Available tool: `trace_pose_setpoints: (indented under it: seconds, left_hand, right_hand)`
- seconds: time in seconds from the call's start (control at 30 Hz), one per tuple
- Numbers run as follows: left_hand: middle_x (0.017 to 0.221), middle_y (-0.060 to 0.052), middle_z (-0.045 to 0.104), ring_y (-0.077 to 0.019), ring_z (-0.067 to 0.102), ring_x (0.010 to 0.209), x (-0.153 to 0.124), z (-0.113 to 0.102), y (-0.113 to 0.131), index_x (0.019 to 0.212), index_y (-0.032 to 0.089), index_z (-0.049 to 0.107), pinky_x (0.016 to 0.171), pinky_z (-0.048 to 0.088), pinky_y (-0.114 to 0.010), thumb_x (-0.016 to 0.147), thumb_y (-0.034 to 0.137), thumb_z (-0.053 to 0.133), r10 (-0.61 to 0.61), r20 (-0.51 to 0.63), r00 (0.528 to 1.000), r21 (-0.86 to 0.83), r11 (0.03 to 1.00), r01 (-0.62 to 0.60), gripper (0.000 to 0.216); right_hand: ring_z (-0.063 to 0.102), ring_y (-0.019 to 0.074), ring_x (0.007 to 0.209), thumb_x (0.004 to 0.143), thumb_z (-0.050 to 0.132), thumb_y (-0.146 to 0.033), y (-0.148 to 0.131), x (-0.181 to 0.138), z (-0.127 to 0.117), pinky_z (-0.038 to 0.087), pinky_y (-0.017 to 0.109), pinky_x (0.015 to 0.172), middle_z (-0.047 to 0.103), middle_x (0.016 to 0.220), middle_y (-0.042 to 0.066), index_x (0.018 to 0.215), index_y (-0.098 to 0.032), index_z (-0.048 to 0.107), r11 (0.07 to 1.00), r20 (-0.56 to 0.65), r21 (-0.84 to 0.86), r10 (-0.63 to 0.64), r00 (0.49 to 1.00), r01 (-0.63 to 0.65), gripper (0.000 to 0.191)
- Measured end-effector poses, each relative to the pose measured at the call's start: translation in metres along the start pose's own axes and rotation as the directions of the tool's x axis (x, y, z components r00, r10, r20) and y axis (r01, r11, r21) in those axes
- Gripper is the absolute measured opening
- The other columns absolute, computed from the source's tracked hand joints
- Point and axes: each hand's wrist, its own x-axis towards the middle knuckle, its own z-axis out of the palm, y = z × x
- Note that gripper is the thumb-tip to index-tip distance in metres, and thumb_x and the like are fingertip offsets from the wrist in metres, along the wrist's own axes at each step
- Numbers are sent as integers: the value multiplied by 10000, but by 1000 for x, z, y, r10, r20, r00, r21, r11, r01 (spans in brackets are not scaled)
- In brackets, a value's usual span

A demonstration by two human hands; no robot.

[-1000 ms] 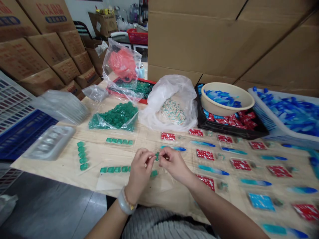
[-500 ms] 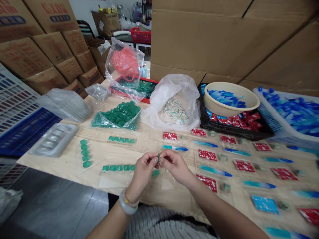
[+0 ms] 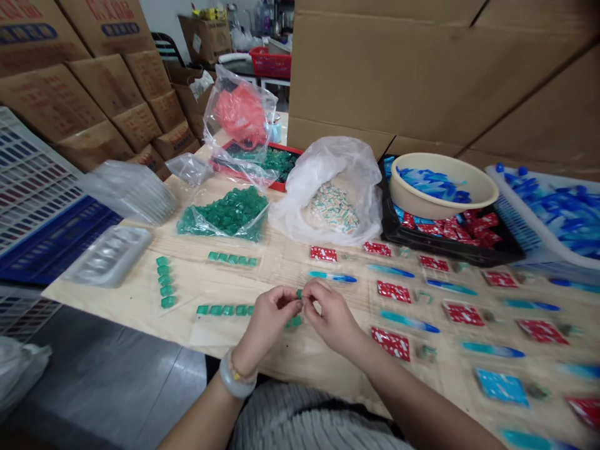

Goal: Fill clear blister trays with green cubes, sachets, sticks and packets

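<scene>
The small green piece (image 3: pixel 299 293) sits pinched between both hands, held just above the table (image 3: pixel 140 300) near its front edge. It looks like a tiny moulded plastic bit — prob. very light, stiff enough not to bend, smooth and a bit slippery, so it is best taken by its sides w/ fingertip pads rather than a full grasp; easy to flick away if squeezed off-centre. The left hand (image 3: pixel 268 320) is curled nearly closed, thumb and forefinger tips meeting on the piece, a pale bangle (image 3: pixel 234 379) on the wrist. The right hand (image 3: pixel 332 315) mirrors it, fingertips pressed in from the other side, so the two hands touch at the tips w/ the piece between them (how much of it each hand covers can't be made out). Just below the hands another green piece (image 3: pixel 294 322) lies on the table, at the end of a row of green pieces (image 3: pixel 225 310). Further back lies a clear bag of green pieces (image 3: pixel 225 215), beside a white bag of pale pieces (image 3: pixel 334 206). To the right — red packets (image 3: pixel 394 291) and blue pens (image 3: pixel 332 277) laid out in rows.
</scene>
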Motion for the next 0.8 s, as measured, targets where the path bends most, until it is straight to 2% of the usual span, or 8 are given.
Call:
trace_pose_setpoints:
  seconds: [0.07,0.23,0.4,0.47,0.53,0.67,0.73,0.8]
  left_hand:
    - [595,10,543,-98,488,563,2,-1,2,673,130,559,552,391,-217,664,205,583,-33,72,997,-93,995,39,79]
    - [610,22,516,-78,464,571,-1,0,3,671,126,535,560,375,-201,654,228,623,-60,105,993,-291,953,89,136]
    - [620,21,511,-57,462,563,-6,0,-4,673,123,538,563,365,-176,668,202,632,-118,224,967,-578,783,230,123]
    - [623,15,516,-53,464,558,-6,0,-8,692,118,549,554,364,-169,683,178,618,-134,256,957,-665,694,275,92]
    - [644,4,529,-51,467,564,-7,2,-10,709,113,559,553,370,-164,696,162,604,-146,270,952,-731,612,302,68]
    - [647,8,527,-48,476,579,-9,8,-9,703,120,556,566,384,-158,679,158,614,-183,237,954,-839,456,296,73]
    - [618,14,511,-53,472,564,-10,12,-9,673,127,538,558,388,-167,655,183,626,-215,186,959,-858,440,265,106]
    - [604,15,503,-66,473,557,-9,13,-9,658,135,518,548,391,-185,656,228,614,-232,117,966,-828,514,224,133]
  right_hand:
    - [449,126,658,690,417,-47,-2,1,-3,367,240,591,482,689,18,680,-172,454,1000,30,-4,-24,999,24,130]
    - [453,120,655,690,424,-53,-3,2,-6,371,238,594,487,685,12,681,-175,454,999,45,34,-4,999,3,126]
    - [445,110,604,677,451,-105,0,0,3,362,230,547,476,645,-2,660,-177,459,977,18,159,139,990,-140,75]
    - [453,103,570,677,463,-138,1,-1,7,370,228,524,472,631,-11,659,-180,457,924,52,301,232,971,-237,46]
    - [468,98,536,691,479,-191,1,0,9,389,233,512,475,611,-22,670,-185,450,815,124,484,297,947,-319,36]
    - [500,104,532,699,539,-285,2,1,9,417,249,528,506,595,-26,675,-189,451,606,235,689,332,914,-398,133]
    - [513,108,556,698,549,-285,3,0,9,422,252,549,517,599,-21,672,-186,458,578,248,706,338,908,-409,137]
    - [512,110,570,709,524,-266,4,-1,9,419,253,561,516,602,-18,671,-186,458,605,234,689,335,913,-399,110]
